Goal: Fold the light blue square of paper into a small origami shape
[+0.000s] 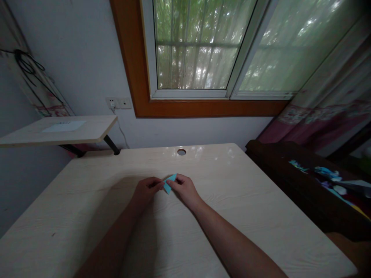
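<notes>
A small folded piece of light blue paper (169, 183) is held just above the pale wooden desk (87, 200), near its middle. My left hand (147, 191) pinches the paper's left side with closed fingers. My right hand (184, 189) pinches its right side, fingers curled round the edge. Both hands meet at the paper, and most of it is hidden between the fingertips.
A cable hole (181, 151) lies at the desk's far edge. A raised shelf (58, 131) with a white sheet (64, 126) stands at the left. A wall socket (118, 103) sits below the window (197, 50). Dark furniture with coloured items (319, 181) stands at the right.
</notes>
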{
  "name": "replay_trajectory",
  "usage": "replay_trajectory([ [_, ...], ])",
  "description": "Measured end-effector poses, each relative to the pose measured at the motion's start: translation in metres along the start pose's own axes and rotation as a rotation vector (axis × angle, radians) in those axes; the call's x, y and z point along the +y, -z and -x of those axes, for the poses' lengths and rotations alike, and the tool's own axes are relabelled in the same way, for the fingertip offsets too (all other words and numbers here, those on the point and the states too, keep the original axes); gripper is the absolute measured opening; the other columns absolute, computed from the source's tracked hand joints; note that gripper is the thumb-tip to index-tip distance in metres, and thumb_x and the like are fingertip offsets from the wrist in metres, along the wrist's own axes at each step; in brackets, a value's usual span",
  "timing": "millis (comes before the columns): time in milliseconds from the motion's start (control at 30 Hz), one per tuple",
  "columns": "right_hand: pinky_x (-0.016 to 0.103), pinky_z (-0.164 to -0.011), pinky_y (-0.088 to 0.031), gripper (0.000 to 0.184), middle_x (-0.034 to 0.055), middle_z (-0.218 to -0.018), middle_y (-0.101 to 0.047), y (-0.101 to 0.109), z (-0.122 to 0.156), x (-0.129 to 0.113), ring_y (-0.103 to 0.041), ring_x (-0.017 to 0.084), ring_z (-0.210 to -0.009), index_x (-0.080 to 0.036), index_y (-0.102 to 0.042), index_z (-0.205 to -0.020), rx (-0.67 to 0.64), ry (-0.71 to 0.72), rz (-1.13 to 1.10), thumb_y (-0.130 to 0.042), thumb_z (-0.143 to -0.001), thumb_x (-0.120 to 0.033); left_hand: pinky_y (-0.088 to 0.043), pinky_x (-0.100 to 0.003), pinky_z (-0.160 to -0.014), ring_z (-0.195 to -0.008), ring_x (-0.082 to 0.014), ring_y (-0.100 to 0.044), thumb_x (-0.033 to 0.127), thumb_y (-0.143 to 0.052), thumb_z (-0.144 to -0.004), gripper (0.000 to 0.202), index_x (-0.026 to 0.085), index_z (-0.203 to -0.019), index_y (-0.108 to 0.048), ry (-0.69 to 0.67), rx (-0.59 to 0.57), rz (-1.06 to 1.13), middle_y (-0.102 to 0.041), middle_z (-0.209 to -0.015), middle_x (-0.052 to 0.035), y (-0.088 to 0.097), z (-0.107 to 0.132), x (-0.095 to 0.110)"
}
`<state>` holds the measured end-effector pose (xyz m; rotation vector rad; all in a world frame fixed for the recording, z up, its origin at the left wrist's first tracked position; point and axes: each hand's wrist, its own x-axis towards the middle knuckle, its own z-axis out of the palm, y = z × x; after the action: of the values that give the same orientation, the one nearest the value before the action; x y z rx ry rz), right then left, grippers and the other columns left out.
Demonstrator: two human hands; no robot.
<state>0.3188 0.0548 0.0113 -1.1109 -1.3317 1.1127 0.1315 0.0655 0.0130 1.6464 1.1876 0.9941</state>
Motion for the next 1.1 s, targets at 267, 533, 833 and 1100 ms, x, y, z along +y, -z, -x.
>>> replay_trajectory([
  [267,0.029,-0.071,-0.046,0.027,0.0039,-0.078,-0.070,0.0020,-0.0046,0.0072,-0.061,0.019,-0.074,-0.018,-0.074,-0.081,0.049,-0.009,-0.084,-0.069,-0.078,-0.044,-0.048,-0.025,-0.068,-0.068,-0.0166,-0.063,0.040,-0.067,-0.077,0.024,0.017,-0.075,-0.073,0.021,0.048,0.018,-0.070,-0.069,-0.0020,0.0017,-0.0006,0.0070],
  [533,0.029,-0.074,-0.046,0.021,0.0031,-0.079,-0.070,0.0020,-0.0050,0.0025,-0.061,0.018,-0.076,-0.018,-0.074,-0.081,0.088,0.017,-0.155,-0.069,-0.078,-0.039,-0.049,-0.024,-0.068,-0.069,-0.0170,-0.064,0.039,-0.068,-0.077,0.022,0.018,-0.077,-0.074,0.031,0.074,0.045,-0.071,-0.070,-0.0020,0.0016,-0.0004,0.0064],
  [833,0.028,-0.071,-0.046,0.021,0.0037,-0.077,-0.070,-0.0008,-0.0019,0.0041,-0.061,0.018,-0.074,-0.018,-0.074,-0.080,0.122,0.029,-0.092,-0.070,-0.078,-0.039,-0.048,-0.024,-0.068,-0.068,-0.0167,-0.064,0.040,-0.069,-0.076,0.023,0.018,-0.076,-0.074,0.030,0.057,0.034,-0.070,-0.069,-0.0018,0.0006,0.0001,0.0076],
  [1100,0.028,-0.070,-0.046,0.021,0.0038,-0.078,-0.069,0.0002,-0.0015,0.0004,-0.060,0.018,-0.074,-0.018,-0.072,-0.080,0.129,0.059,-0.074,-0.068,-0.080,-0.038,-0.047,-0.025,-0.067,-0.068,-0.0164,-0.062,0.037,-0.068,-0.076,0.021,0.016,-0.074,-0.070,0.024,0.017,0.057,-0.068,-0.069,-0.0017,0.0003,0.0001,0.0053],
])
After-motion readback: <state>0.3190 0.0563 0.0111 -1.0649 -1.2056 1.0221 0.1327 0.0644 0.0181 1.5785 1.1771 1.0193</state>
